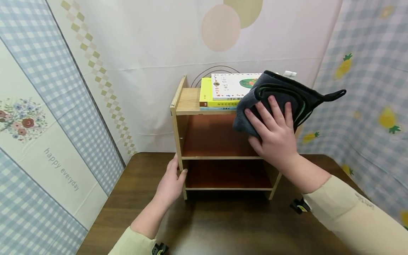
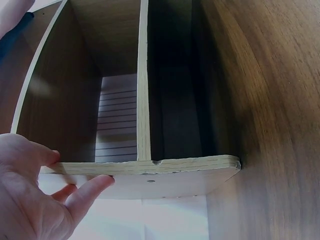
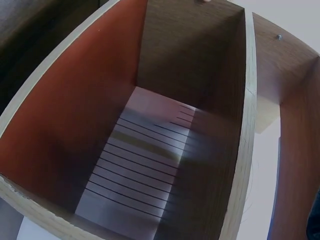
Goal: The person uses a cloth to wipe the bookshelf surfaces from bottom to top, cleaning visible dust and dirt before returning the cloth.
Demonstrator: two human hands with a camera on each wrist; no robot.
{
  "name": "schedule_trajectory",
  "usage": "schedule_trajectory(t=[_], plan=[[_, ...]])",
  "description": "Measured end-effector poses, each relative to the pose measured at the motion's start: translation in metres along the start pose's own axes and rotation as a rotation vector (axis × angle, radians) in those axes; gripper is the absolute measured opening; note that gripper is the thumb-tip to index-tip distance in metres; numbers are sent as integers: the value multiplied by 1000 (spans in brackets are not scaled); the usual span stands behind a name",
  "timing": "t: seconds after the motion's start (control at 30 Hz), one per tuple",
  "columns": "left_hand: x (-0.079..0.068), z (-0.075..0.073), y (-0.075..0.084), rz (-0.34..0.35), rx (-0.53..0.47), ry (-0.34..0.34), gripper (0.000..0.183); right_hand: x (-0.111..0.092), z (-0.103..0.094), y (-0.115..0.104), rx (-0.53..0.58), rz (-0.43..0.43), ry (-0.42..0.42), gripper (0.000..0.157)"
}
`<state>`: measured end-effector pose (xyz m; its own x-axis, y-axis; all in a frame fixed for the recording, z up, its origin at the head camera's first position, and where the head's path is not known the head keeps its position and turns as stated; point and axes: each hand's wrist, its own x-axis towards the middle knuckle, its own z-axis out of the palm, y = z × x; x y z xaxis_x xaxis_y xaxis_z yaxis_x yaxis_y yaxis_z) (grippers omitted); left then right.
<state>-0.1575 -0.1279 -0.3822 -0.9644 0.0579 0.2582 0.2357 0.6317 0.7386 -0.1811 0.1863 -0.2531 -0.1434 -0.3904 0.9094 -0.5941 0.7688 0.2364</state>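
Observation:
A small wooden shelf (image 1: pixel 223 158) with two lower boards stands on the table. My left hand (image 1: pixel 170 184) grips the front edge of its left side panel, thumb on one face and fingers on the other; this grip also shows in the left wrist view. Across a folded dark grey cloth (image 1: pixel 248 102) with black edging and a hanging loop lies my right hand (image 1: pixel 275 138), fingers spread and nearly straight, pressing it at the shelf's upper right corner. The cloth hides that corner and overlaps a white book (image 1: pixel 231 86). Only a dark sliver of cloth (image 3: pixel 314 220) enters the right wrist view.
The white book lies on a yellow book (image 1: pixel 206 94) on the shelf's top, with a thin blue one beneath. A small white object (image 1: pixel 290 73) shows behind the cloth. The brown table (image 1: pixel 223 223) meets patterned curtains (image 1: pixel 143 42) at back and sides.

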Motion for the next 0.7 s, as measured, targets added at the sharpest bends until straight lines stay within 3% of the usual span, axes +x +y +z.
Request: schedule_trajectory(t=[0.43, 0.53, 0.7], plan=[[2, 2, -1, -9, -5, -5, 73, 0, 7, 4, 17, -23, 45, 43], [2, 2, -1, -10, -5, -6, 73, 0, 5, 7, 49, -14, 141, 41], [2, 1, 0, -12, 2, -6, 73, 7, -3, 8, 130, 34, 431, 25]])
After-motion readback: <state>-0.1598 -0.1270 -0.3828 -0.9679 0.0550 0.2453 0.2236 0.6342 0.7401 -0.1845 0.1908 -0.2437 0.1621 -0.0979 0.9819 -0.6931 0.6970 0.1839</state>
